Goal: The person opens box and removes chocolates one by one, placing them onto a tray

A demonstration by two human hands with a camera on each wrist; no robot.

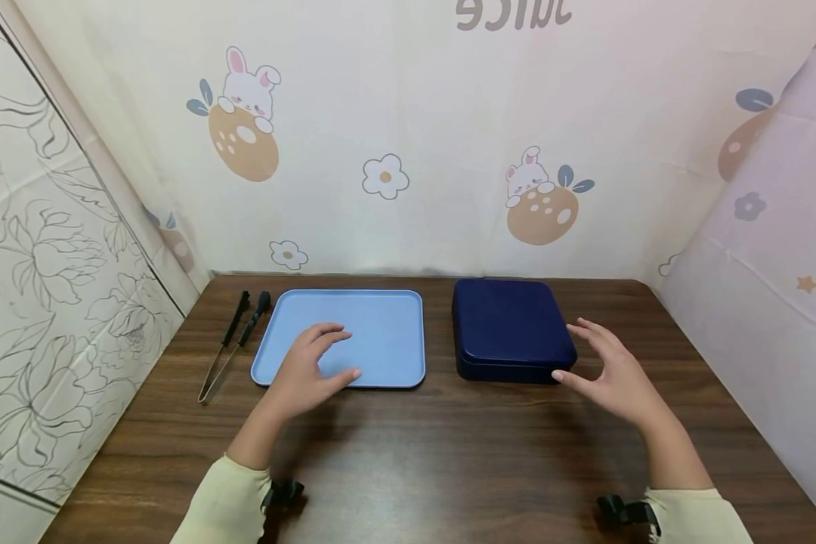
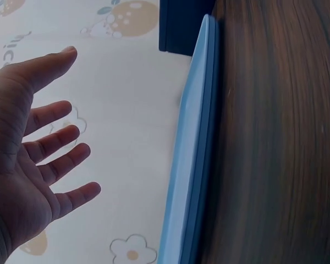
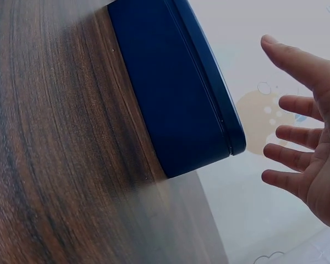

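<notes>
As a person's right hand is hovering with fingers spread apart, a closed dark blue box is sitting just to the left of its fingertips. The left hand, its fingers also parted, is hanging above the near left part of a light blue tray, which is lying flat. Black-handled tongs are resting with arms splayed just left of the tray. A brown wood-grain desk is bearing all three, and a pale cloth printed with rabbits is hanging behind.
</notes>
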